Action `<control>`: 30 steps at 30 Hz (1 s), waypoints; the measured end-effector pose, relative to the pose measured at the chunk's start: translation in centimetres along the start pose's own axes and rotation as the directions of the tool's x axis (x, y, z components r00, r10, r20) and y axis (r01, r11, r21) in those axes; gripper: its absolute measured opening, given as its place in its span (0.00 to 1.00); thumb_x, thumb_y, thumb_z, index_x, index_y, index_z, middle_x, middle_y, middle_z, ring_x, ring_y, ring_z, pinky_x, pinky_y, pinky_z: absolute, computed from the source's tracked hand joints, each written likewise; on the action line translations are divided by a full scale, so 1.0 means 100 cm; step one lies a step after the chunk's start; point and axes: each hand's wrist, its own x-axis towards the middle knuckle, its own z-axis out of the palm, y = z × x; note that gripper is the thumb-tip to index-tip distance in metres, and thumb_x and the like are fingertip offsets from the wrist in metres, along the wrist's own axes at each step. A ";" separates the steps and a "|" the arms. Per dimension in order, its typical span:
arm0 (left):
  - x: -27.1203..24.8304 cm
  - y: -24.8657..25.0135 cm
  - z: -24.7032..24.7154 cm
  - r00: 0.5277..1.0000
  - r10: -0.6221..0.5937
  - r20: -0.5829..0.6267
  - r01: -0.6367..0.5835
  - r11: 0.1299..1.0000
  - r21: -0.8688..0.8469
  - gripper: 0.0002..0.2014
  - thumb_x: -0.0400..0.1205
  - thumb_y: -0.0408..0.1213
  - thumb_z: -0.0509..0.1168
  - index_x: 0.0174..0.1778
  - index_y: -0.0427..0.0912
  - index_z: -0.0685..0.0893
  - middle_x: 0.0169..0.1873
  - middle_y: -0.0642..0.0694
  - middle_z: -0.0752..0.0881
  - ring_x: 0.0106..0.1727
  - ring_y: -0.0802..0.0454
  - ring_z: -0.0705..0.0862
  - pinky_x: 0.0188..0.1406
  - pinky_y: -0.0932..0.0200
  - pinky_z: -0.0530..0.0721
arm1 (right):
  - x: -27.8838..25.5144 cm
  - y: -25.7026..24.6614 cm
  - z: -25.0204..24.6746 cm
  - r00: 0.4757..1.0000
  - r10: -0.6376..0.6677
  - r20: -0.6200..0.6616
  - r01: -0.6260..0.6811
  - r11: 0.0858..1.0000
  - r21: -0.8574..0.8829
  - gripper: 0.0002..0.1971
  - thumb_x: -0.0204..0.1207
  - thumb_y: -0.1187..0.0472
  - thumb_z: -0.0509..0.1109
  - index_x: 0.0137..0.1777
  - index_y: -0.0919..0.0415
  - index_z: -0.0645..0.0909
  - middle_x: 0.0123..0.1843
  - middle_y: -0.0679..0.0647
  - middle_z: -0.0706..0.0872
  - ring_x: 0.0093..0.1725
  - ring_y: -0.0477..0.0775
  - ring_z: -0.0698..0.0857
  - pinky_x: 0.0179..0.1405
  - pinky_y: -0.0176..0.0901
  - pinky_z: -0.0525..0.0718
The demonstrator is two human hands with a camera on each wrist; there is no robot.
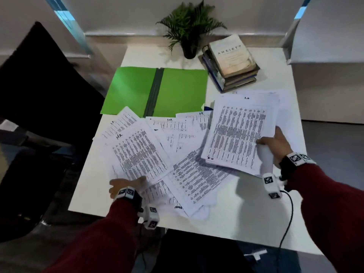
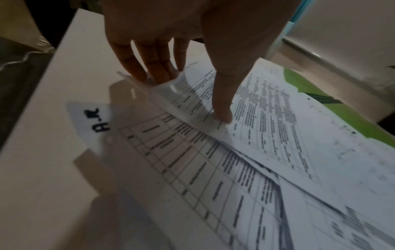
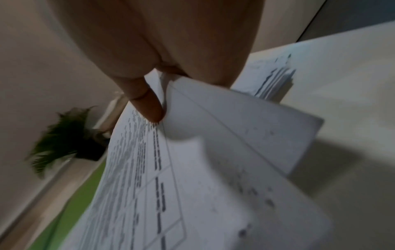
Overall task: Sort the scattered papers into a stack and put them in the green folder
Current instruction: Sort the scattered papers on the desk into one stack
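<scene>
from the head view we see the open green card folder [image 1: 157, 89] lying flat on the white table [image 1: 256, 213], its dark spine running away from us and leaning a little right. nearer us than the folder, loose white printed papers [image 1: 183, 174] fan out in several directions. to the folder's right, our right hand [image 1: 275, 143] grips a gathered stack of printed sheets [image 1: 240, 131], thumb on top, its long axis pointing away from us and tilted right. our left hand [image 1: 126, 185] pinches the near edge of a sheet marked "hr" [image 1: 137, 152], whose long axis leans left. beyond the folder stand a potted fern [image 1: 189, 28] and a pile of old books [image 1: 230, 64].

the left wrist view shows the left hand's thumb [image 2: 222, 108] pressing on top of that sheet [image 2: 267, 118], fingers [image 2: 149, 67] tucked under its edge.

the right wrist view shows the right hand's thumb [image 3: 149, 108] clamped on the stack [image 3: 192, 186], the folder [image 3: 70, 203] beyond.
</scene>
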 end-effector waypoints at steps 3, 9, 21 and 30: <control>0.020 -0.012 0.006 0.996 0.078 0.041 -0.075 0.995 -0.064 0.54 0.49 0.69 0.83 0.67 0.40 0.83 0.62 0.35 0.87 0.49 0.36 0.93 0.51 0.38 0.92 | 0.023 0.001 -0.021 0.999 0.048 0.006 -0.047 0.994 -0.094 0.31 0.75 0.74 0.76 0.76 0.57 0.72 0.65 0.61 0.86 0.64 0.66 0.85 0.64 0.59 0.84; 0.004 -0.019 0.004 0.996 0.059 0.074 -0.017 0.883 -0.469 0.51 0.59 0.43 0.86 0.77 0.45 0.68 0.71 0.28 0.81 0.60 0.31 0.87 0.62 0.39 0.84 | 0.050 -0.002 -0.040 0.997 0.032 -0.071 -0.052 0.949 -0.311 0.39 0.75 0.71 0.78 0.85 0.59 0.66 0.79 0.63 0.77 0.74 0.66 0.79 0.65 0.47 0.76; -0.056 -0.012 -0.009 0.879 0.471 -0.067 -0.369 0.585 -0.723 0.07 0.80 0.32 0.77 0.48 0.32 0.89 0.44 0.36 0.92 0.42 0.42 0.90 0.49 0.47 0.91 | -0.006 -0.017 0.011 0.966 -0.246 -0.073 0.180 0.852 -0.492 0.38 0.78 0.43 0.76 0.85 0.56 0.69 0.82 0.62 0.69 0.81 0.64 0.70 0.82 0.59 0.70; -0.091 0.004 0.042 0.495 0.820 0.286 -0.760 0.569 -0.316 0.22 0.79 0.53 0.77 0.64 0.43 0.88 0.54 0.47 0.93 0.54 0.50 0.91 0.56 0.51 0.86 | -0.096 0.008 0.091 0.921 -0.048 0.387 0.035 0.999 0.040 0.35 0.61 0.41 0.88 0.68 0.42 0.83 0.79 0.45 0.77 0.78 0.52 0.76 0.80 0.66 0.74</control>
